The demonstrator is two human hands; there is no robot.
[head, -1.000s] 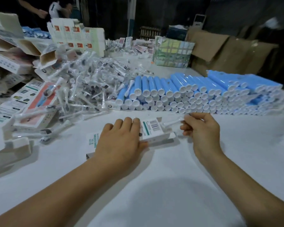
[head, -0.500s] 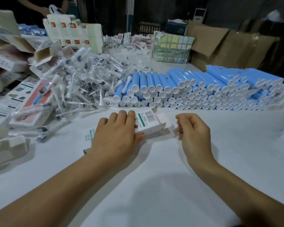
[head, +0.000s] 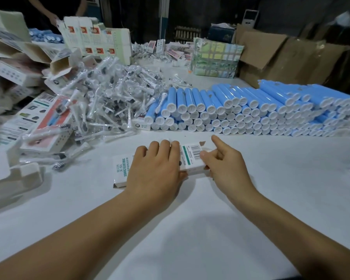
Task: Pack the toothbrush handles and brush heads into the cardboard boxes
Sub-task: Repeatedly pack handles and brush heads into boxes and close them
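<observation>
A white cardboard box (head: 190, 158) with green print and a barcode lies flat on the white table (head: 190, 229). My left hand (head: 156, 168) lies over its middle, fingers wrapped over the far edge. My right hand (head: 222, 160) is at the box's right end, thumb on the barcode face, index finger raised, other fingers curled at the end flap. A stack of blue toothbrush handles (head: 240, 110) with white caps lies behind. A heap of bagged brush heads (head: 109, 102) sits at the left.
Flat and folded printed boxes (head: 34, 122) clutter the left edge. Upright white cartons (head: 97, 39), a wrapped green bundle (head: 216, 57) and brown cardboard (head: 281, 55) stand at the back. Another person's arm (head: 49, 13) shows at the far left.
My right hand, which held a brush head at the box's open end, has moved onto the right end of the box. The left hand has stayed on the box.
</observation>
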